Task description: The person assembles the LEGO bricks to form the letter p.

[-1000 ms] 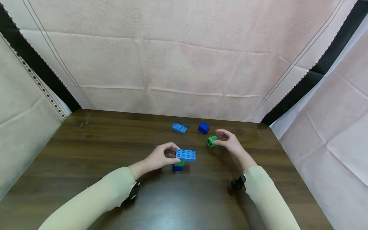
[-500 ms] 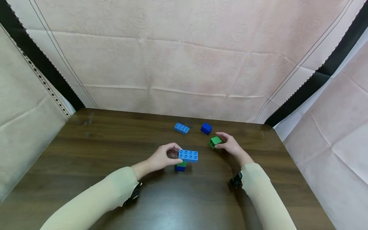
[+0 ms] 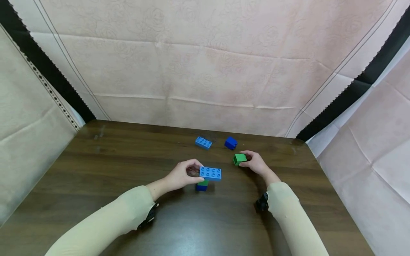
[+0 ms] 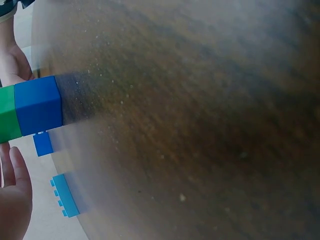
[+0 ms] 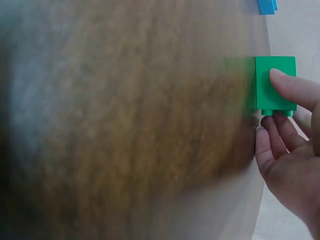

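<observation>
Green brick [image 3: 239, 159] pinched, right hand [image 3: 255, 163] is nearer far edge [image 3: 160, 127] than left hand [image 3: 179, 174], gripping stacked bricks [image 3: 210, 173].

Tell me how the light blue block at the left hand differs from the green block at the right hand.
Shape: the light blue block is long, with two rows of four studs; the green block is shorter and more cube-like.
Pose: the light blue block's studs face up; the green block lies tipped, its studs toward the right hand.
Shared: both are studded bricks, each gripped by one hand.
</observation>
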A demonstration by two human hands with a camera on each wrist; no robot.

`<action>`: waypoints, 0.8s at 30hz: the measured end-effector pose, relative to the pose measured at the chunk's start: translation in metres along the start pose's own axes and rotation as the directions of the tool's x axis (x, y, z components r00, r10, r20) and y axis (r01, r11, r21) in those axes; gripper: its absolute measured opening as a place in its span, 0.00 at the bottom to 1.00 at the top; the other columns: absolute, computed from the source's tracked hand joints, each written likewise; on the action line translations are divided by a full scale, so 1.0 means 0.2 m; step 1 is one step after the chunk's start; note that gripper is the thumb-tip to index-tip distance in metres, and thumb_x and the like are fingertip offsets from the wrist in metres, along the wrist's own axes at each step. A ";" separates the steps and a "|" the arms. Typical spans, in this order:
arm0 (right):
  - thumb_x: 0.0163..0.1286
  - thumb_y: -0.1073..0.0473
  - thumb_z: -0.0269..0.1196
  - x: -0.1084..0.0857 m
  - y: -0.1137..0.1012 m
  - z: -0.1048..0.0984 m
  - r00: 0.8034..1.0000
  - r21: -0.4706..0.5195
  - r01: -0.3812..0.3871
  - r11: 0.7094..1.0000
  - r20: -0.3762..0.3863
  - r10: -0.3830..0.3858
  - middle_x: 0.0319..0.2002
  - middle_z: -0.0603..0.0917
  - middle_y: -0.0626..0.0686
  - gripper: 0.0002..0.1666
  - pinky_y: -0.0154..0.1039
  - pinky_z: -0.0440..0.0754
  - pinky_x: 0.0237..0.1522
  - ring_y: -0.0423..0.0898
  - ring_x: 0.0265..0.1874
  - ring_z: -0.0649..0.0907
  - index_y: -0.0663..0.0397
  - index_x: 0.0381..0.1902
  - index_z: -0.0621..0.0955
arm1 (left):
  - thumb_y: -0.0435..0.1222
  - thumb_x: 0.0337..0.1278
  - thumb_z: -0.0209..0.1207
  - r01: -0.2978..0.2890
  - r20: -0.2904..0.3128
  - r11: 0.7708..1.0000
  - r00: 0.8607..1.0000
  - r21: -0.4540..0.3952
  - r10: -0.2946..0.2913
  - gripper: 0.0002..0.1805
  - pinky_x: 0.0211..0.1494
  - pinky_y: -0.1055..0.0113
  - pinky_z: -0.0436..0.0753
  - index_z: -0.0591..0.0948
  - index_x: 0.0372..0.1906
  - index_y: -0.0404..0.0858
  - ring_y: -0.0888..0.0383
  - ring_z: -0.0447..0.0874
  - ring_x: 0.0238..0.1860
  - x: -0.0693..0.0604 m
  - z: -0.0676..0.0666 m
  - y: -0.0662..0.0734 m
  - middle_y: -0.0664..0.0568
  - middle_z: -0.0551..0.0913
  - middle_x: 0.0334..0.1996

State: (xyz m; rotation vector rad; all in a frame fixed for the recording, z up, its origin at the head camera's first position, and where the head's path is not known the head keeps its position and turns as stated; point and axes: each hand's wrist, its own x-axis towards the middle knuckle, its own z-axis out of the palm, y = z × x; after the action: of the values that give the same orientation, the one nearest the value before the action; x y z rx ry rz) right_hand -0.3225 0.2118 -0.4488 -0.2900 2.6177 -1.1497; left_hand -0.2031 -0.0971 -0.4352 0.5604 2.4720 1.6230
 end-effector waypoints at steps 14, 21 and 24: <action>0.60 0.64 0.65 -0.02 0.01 -0.02 0.999 0.160 0.021 0.987 -0.036 -0.016 0.52 0.76 0.63 0.25 0.37 0.77 0.45 0.51 0.47 0.76 0.62 0.55 0.72 | 0.38 0.51 0.66 0.010 -0.002 1.000 1.000 -0.002 -0.010 0.16 0.49 0.63 0.81 0.77 0.45 0.43 0.57 0.78 0.43 0.00 0.01 0.00 0.50 0.81 0.41; 0.60 0.66 0.63 -0.06 -0.01 -0.03 0.997 0.286 0.065 0.956 -0.060 -0.050 0.49 0.76 0.58 0.28 0.38 0.78 0.39 0.44 0.39 0.75 0.63 0.59 0.71 | 0.38 0.51 0.66 0.005 -0.004 1.000 1.000 0.003 -0.005 0.16 0.49 0.63 0.81 0.77 0.46 0.43 0.57 0.77 0.42 0.00 0.01 0.00 0.50 0.80 0.42; 0.62 0.65 0.62 -0.08 -0.02 -0.05 0.997 0.319 0.069 0.945 -0.049 -0.056 0.46 0.75 0.52 0.29 0.38 0.77 0.39 0.42 0.37 0.75 0.64 0.61 0.69 | 0.38 0.51 0.66 -0.002 -0.005 1.000 1.000 -0.005 0.002 0.16 0.49 0.63 0.81 0.77 0.46 0.42 0.57 0.78 0.42 0.00 0.01 0.00 0.50 0.81 0.42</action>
State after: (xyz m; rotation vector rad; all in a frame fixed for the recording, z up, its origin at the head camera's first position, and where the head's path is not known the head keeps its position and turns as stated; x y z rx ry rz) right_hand -0.3110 0.2205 -0.4377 -0.2861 2.4146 -1.5919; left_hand -0.2031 -0.0954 -0.4365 0.5586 2.4714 1.6327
